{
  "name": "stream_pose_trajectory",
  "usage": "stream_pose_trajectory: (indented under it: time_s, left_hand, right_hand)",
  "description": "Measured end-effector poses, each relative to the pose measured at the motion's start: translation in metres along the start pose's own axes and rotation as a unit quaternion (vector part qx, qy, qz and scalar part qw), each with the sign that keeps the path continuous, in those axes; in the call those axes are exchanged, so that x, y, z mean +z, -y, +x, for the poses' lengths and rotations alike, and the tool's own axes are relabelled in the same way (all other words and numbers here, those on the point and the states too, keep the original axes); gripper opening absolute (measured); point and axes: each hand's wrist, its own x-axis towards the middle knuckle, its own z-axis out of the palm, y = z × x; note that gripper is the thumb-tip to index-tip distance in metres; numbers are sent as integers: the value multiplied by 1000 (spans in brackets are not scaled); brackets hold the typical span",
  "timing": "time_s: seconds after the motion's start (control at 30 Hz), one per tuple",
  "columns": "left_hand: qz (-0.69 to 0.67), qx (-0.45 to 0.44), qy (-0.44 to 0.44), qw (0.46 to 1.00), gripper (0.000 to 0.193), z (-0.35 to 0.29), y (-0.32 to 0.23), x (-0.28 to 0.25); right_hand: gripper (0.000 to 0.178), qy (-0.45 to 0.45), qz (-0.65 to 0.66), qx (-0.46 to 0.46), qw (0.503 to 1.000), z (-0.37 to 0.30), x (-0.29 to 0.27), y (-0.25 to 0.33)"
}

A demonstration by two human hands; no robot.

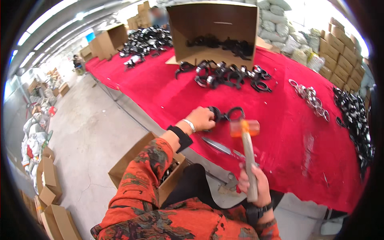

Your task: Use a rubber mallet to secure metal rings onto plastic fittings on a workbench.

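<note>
My left hand (201, 119) is closed on a black ring-shaped part (216, 113) at the near edge of the red-covered table. Another black ring (235, 113) stands just to its right, and I cannot tell whether the two are joined. Raised over the cloth, my right hand (255, 185) grips a mallet (250, 160) by its pale wooden handle. The mallet's orange see-through head (245, 128) is to the right of the black rings, apart from them. Below the rings lies a long metal blade (216, 145), partly hidden behind the mallet and hand.
An open cardboard box (212, 24) lies on the table's far side, with black ring parts (224, 75) spilling before it. Silver rings (312, 98) and a heap of black parts (354, 124) are at the right. Another carton (138, 154) stands below my left arm.
</note>
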Motion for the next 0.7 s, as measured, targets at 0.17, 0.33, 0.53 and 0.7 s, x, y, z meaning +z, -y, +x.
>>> stream_pose_trajectory:
  time_s: [0.17,0.33,0.53,0.7]
  left_hand:
    - [-10,25,90,996,46,-14,1,-22]
    - [18,38,101,994,69,-43,-2,-17]
    - [113,30,69,991,54,-50,-24,-21]
    - [-92,141,-107,980,40,-54,-37,-15]
  right_hand:
    - [33,51,20,-14,998,67,4,8]
    - [36,-59,-37,-49,996,26,15,2]
    - [38,-40,-46,-15,998,-24,-14,-18]
    - [41,-60,-25,-6,998,-25,-18,-26]
